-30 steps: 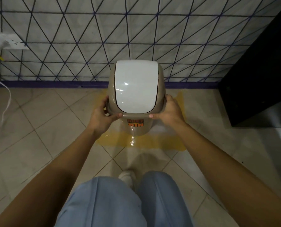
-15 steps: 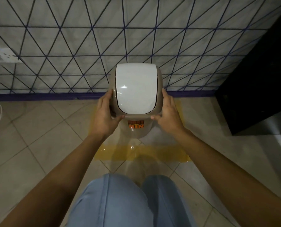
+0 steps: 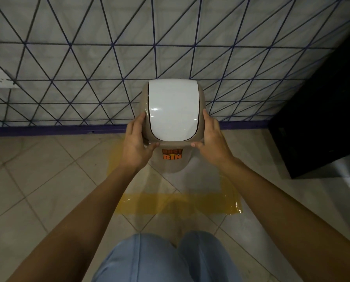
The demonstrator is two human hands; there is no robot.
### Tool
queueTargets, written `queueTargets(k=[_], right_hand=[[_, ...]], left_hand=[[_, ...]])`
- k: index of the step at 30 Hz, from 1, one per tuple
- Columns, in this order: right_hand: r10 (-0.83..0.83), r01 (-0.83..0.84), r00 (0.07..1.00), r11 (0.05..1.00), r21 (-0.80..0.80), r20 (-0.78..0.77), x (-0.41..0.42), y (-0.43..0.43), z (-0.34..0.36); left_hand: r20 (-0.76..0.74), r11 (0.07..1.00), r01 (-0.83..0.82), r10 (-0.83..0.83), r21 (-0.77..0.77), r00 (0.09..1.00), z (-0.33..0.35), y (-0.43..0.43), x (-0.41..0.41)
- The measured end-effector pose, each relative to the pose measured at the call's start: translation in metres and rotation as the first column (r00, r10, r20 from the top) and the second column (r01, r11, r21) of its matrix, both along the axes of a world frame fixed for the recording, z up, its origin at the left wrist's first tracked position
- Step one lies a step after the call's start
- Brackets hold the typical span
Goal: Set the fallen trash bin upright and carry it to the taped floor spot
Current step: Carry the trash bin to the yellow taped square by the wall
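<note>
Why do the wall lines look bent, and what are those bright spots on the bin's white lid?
Head view: the wide-angle lens bows the wall's grid lines, most near the edges. The spots are glare from room light on the glossy lid; the yellow tape on the floor glints too. Lighting is dim, and the dark cabinet at right shows almost no detail. Both hands and the bin are sharp.

Tiled wall [image 3: 88, 58] close behind trash bin [image 3: 173, 110], black cabinet [image 3: 322, 119] blocks right; floor [image 3: 37, 180] open left & front.
</note>
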State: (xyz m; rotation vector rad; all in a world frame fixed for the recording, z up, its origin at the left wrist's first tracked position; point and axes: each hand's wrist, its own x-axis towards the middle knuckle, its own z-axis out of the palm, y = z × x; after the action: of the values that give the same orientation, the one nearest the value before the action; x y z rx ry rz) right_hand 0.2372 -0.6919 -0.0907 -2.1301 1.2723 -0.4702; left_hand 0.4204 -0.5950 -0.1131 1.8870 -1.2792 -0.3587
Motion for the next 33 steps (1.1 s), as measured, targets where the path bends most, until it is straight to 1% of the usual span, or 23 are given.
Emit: queueTargets(k=[6, 10, 13, 16, 18, 20, 21, 23, 24, 28, 33], right_hand=[[0.025, -0.025, 1.0, 0.999, 0.03, -0.011, 0.009, -0.015, 0.004], [0.035, -0.035, 0.999, 0.999, 0.008, -0.026, 0.011, -0.023, 0.002], [0.031, -0.031, 0.999, 1.0, -0.002, -0.027, 0.012, -0.024, -0.001], [0.027, -0.027, 1.0, 1.0, 0.004, -0.004, 0.011, -0.026, -0.004], [0.014, -0.015, 0.999, 0.999, 0.04, 0.044, 0.009, -0.026, -0.006], [-0.032, 0.024, 0.994, 0.996, 0.082, 0.105, 0.008, -0.028, -0.006], [-0.056, 0.044, 0.991, 0.995, 0.093, 0.121, 0.008, -0.03, -0.006], [-0.082, 0.069, 0.988, 0.992, 0.105, 0.13, 0.01, -0.034, -0.006], [-0.086, 0.07, 0.987, 0.991, 0.116, 0.139, 0.011, -0.036, -0.006], [-0.083, 0.058, 0.979, 0.989, 0.134, 0.188, 0.013, -0.039, -0.009], [-0.065, 0.043, 0.978, 0.993, 0.113, 0.2, 0.011, -0.042, -0.013]], left_hand=[[-0.016, 1.0, -0.01, 0.01, -0.007, 1.0, 0.002, -0.019, 0.005], [-0.035, 1.0, 0.002, -0.001, 0.018, 0.999, 0.003, -0.028, 0.01], [-0.045, 1.0, 0.011, -0.011, 0.003, 0.999, 0.002, -0.028, 0.009], [-0.048, 1.0, 0.011, -0.01, 0.008, 0.999, 0.002, -0.027, 0.008], [-0.061, 1.0, -0.008, 0.009, 0.022, 0.998, 0.001, -0.027, 0.009], [-0.117, 0.997, -0.06, 0.067, 0.056, 0.991, -0.002, -0.028, 0.011], [-0.176, 0.993, -0.085, 0.099, 0.086, 0.979, -0.002, -0.029, 0.012], [-0.313, 0.986, -0.085, 0.128, 0.145, 0.941, -0.003, -0.029, 0.016], [-0.353, 0.985, -0.067, 0.121, 0.161, 0.928, -0.004, -0.029, 0.018], [-0.372, 0.983, -0.023, 0.091, 0.183, 0.924, -0.003, -0.032, 0.024], [-0.352, 0.982, -0.045, 0.108, 0.181, 0.93, -0.002, -0.033, 0.025]])
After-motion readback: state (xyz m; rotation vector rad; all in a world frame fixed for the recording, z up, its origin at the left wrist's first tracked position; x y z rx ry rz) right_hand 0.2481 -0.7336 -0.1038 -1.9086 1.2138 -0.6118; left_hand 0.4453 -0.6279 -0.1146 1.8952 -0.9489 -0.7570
